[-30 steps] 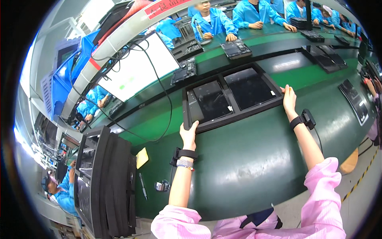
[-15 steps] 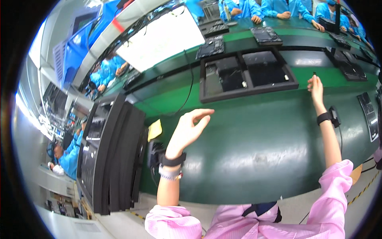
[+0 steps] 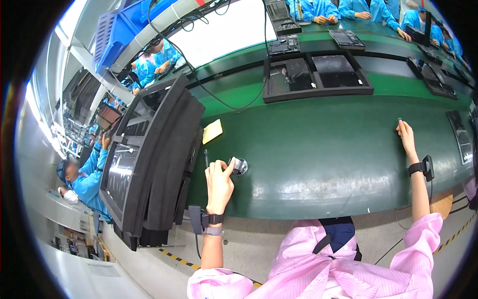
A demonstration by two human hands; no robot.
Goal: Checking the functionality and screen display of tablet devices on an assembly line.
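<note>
My left hand (image 3: 219, 185) is low over the near left of the green table, fingers bent and thumb extended. Thumb and fingertips meet the edge of a small round clear thing (image 3: 241, 167) with a dark centre; its exact kind is unclear. Beside these fingers lies a thin dark pen-like stick (image 3: 206, 158). Over to the right, my right hand (image 3: 407, 136) pinches a small dark piece (image 3: 400, 119) above the tabletop, too small to name. Both wrists wear black straps with a box-shaped device.
Left of my hand rises a stack of black foam trays (image 3: 164, 164) holding dark panels. A yellow note (image 3: 212, 131) lies beside it. At the back sits a black two-bay tray (image 3: 318, 93); a dark panel (image 3: 459, 137) is at far right. Co-workers in blue work beyond.
My view has shifted. My left hand has drawn back toward me and its fingers have curled in, uncovering the round clear thing. My right hand has come nearer, away from the back tray.
</note>
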